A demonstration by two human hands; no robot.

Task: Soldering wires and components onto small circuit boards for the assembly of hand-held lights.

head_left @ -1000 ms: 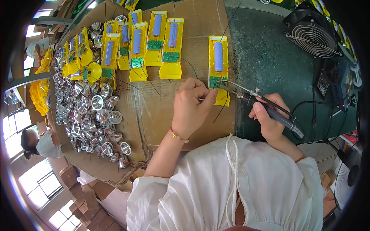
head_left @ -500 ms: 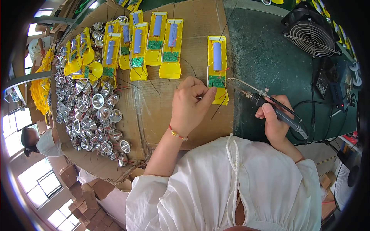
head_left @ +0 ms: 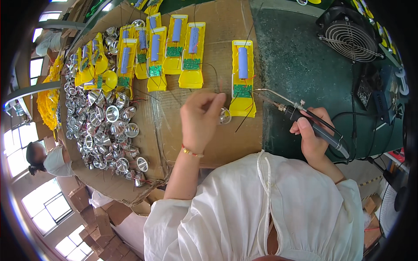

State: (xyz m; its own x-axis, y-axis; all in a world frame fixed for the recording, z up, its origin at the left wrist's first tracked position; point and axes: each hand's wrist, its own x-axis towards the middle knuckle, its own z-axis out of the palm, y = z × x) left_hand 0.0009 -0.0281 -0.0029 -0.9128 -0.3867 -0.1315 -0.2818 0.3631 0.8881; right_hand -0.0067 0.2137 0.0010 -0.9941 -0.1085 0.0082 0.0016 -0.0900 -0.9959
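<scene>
My left hand point(head_left: 201, 117), blurred, is closed in a pinch over the cardboard. A small silver reflector cup point(head_left: 224, 116) shows beside its fingers, apparently held by its thin wires; the exact grip is smeared. Right of it lies a yellow plastic housing point(head_left: 242, 108) with a purple cylindrical battery point(head_left: 243, 63), a green circuit board point(head_left: 243, 91) and loose black and red wires. My right hand point(head_left: 314, 130) is wrapped around a soldering iron point(head_left: 311, 126) with a thin metal feed tube point(head_left: 278, 94) along it. The tube's end is close to the board's right edge.
Several yellow housings point(head_left: 190, 78) with batteries and boards lie at the back left. A heap of silver reflectors point(head_left: 102, 139) covers the cardboard's point(head_left: 235, 143) left side. A black fan point(head_left: 350, 41) stands at the back right, near a blue box point(head_left: 383, 102) and cables. People are at far left.
My left hand has moved left, away from the circuit board, and the reflector cup has come into view beside it. The yellow housing has shifted slightly left. My right hand is nearly still.
</scene>
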